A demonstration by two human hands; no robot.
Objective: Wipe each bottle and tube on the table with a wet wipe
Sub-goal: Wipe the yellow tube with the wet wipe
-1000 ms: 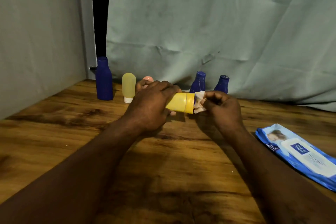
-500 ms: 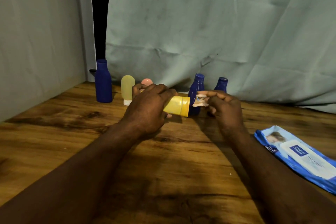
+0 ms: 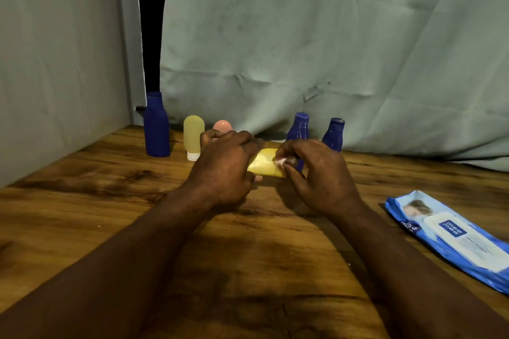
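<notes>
My left hand (image 3: 224,166) grips a yellow bottle (image 3: 264,164) held on its side just above the wooden table (image 3: 82,201). My right hand (image 3: 319,173) pinches a small white wet wipe (image 3: 281,161) against the bottle's cap end. Behind them stand a tall blue bottle (image 3: 156,125), a pale yellow tube (image 3: 193,136) on its white cap, a pink tube (image 3: 222,126) mostly hidden by my left hand, and two smaller blue bottles (image 3: 298,125) (image 3: 333,135).
A blue pack of wet wipes (image 3: 451,237) lies flat at the right side of the table. A grey-green cloth backdrop (image 3: 303,49) hangs right behind the row of bottles, and a wall closes the left side.
My right hand has moved the wipe from just off the cap end onto the bottle's side, closer to my left hand. The bottle has lowered slightly.
</notes>
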